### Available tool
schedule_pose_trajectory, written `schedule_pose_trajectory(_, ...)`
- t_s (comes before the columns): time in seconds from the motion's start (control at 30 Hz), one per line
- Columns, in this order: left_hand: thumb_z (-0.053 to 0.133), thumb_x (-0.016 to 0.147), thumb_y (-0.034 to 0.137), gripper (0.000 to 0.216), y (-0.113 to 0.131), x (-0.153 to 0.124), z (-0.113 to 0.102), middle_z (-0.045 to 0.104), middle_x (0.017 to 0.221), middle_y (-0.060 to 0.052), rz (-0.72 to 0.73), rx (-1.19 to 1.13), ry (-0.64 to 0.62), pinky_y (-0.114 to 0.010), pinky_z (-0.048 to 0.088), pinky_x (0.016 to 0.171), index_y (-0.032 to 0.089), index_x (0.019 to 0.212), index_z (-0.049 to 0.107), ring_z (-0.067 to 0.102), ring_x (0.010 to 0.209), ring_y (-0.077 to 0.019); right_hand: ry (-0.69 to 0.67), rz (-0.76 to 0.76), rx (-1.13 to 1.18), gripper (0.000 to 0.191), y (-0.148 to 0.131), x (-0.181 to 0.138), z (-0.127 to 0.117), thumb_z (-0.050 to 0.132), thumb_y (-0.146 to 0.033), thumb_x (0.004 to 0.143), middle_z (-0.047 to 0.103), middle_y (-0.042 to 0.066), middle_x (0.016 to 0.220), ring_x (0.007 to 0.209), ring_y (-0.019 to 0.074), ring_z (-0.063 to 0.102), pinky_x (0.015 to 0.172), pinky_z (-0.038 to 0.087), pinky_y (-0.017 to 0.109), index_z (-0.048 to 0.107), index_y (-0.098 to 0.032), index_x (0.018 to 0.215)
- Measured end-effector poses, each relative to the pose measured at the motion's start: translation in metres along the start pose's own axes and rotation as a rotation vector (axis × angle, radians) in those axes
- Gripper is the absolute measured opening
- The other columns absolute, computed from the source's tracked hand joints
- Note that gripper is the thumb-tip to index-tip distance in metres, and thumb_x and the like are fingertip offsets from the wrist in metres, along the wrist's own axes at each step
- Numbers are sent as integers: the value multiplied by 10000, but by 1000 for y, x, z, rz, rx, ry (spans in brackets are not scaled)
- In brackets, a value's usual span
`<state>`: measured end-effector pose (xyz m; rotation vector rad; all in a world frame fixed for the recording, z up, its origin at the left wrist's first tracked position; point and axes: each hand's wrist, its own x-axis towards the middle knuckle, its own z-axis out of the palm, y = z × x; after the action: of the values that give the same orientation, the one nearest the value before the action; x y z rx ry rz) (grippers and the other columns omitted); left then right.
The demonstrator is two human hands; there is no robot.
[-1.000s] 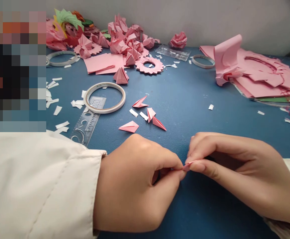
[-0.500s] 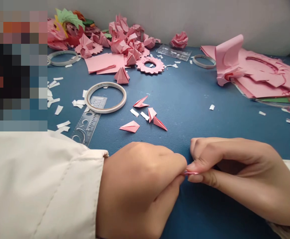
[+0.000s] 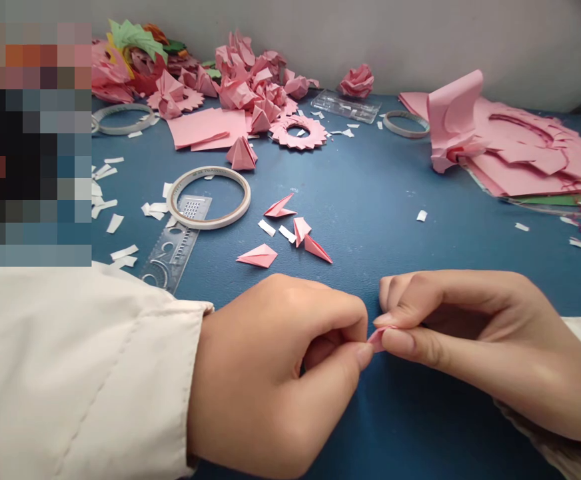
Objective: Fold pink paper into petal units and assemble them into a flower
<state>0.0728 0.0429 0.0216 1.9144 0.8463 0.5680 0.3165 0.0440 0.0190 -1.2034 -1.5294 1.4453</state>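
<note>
Between fingertips [image 3: 399, 342], pink paper [image 3: 377, 340], mostly hidden

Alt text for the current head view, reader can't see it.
A left hand and a right hand pinch a small folded pink paper above a blue table. Beyond them lie more folded pink pieces, white scraps, a tape roll overlapping a clear ruler, and piled pink paper shapes.
</note>
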Motion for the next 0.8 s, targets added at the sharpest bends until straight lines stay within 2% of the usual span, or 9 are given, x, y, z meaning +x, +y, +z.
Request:
schedule_pose_trajectory(0.2, 673, 1055, 107, 310, 2, 2, 3, 478, 670, 119, -48, -123, 24, -164, 345, 568, 230, 793, 561, 430, 604, -64, -26, 5, 5, 617, -2, 3, -1, 1242, -757, 773, 691, 17, 574, 565, 145, 630, 533, 585, 212, 870, -291, 617)
schedule_pose_trajectory(0.33, 685, 970, 72, 282, 4, 2, 6, 429, 659, 121, -122, -258, 46, -181, 282, 524, 231, 773, 560, 362, 580, -62, -79, 59, 14, 571, 3, 1, -6, 1229, -741, 824, 762, 26, 637, 615, 160, 684, 600, 619, 235, 907, -285, 702)
schedule_pose_trajectory(0.47, 634, 1020, 152, 280, 7, 2, 10, 437, 648, 97, -190, -375, 134, -183, 337, 552, 239, 764, 561, 389, 597, -87, -136, 90, -46, 697, 6, -2, -12, 1113, -864, 924, 711, 16, 604, 596, 166, 640, 573, 556, 269, 853, -267, 674)
schedule_pose_trajectory(0.53, 599, 1048, 207, 276, 6, 2, 11, 477, 661, 84, -220, -426, 150, -185, 362, 562, 247, 780, 552, 451, 622, -97, -184, 108, -103, 748, 5, -4, -14, 1043, -916, 975, 715, 19, 623, 620, 175, 638, 610, 572, 293, 833, -270, 662)
schedule_pose_trajectory(0.63, 638, 1065, 269, 254, 4, 3, 9, 544, 700, 85, -206, -405, 135, -193, 272, 512, 247, 813, 608, 431, 622, -86, -180, 142, -109, 745, 2, -6, -16, 1017, -956, 975, 742, 19, 669, 667, 198, 648, 710, 633, 338, 841, -299, 670)
schedule_pose_trajectory(0.7, 659, 1078, 277, 264, 3, 4, 7, 555, 710, 81, -201, -369, 124, -216, 203, 485, 244, 818, 622, 399, 614, -86, -157, 160, -97, 735, 1, -6, -16, 1035, -965, 945, 738, 20, 673, 671, 207, 639, 723, 637, 353, 846, -311, 667)
schedule_pose_trajectory(0.8, 652, 1090, 275, 266, 3, 5, 3, 547, 716, 74, -207, -344, 109, -223, 212, 475, 245, 827, 633, 418, 615, -92, -183, 132, -96, 726, 2, -6, -17, 1020, -946, 979, 727, 12, 678, 667, 192, 617, 724, 631, 334, 849, -305, 685)
